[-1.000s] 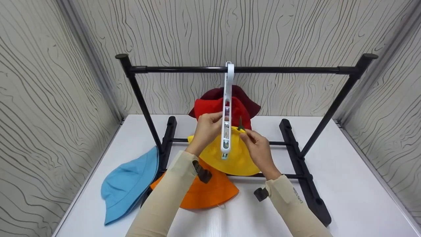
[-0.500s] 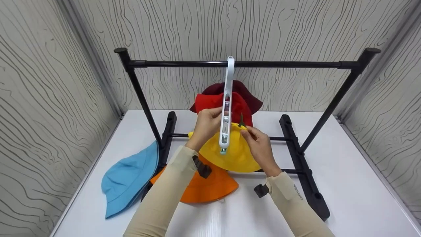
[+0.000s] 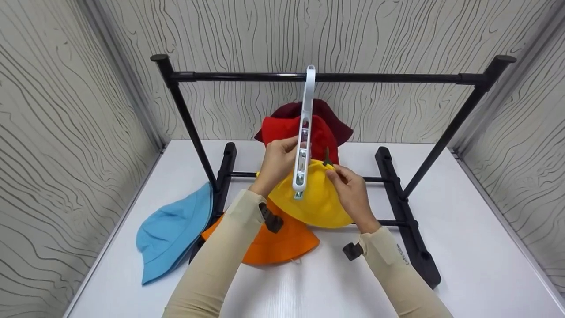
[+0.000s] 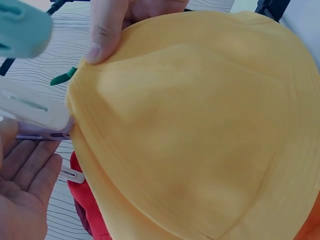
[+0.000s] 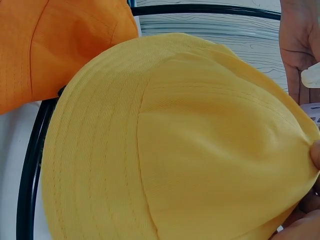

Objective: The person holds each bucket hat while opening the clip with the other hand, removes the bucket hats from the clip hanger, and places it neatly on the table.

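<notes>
A white hanger with clips (image 3: 302, 163) hangs from the rack's top bar, seen end-on. My left hand (image 3: 278, 163) holds it partway down; in the left wrist view the fingers of that hand (image 4: 30, 175) lie by a clip that meets the yellow hat's edge. The yellow hat (image 3: 315, 198) hangs below, its top pinched between the thumb and fingers of my right hand (image 3: 353, 192), beside a small green stem (image 3: 327, 158). A red hat (image 3: 324, 137) and a maroon hat (image 3: 337, 121) are behind the hanger.
The black rack (image 3: 379, 78) stands on the white table (image 3: 476, 247) before a patterned wall. An orange hat (image 3: 278, 243) lies below the yellow one, across the rack's base. A light blue hat (image 3: 176, 234) lies at the left by the rack's foot.
The whole head view has shifted, with the rack and hats higher in the picture. Both hands keep their holds; the yellow hat's top and my right hand have moved slightly right from the hanger.
</notes>
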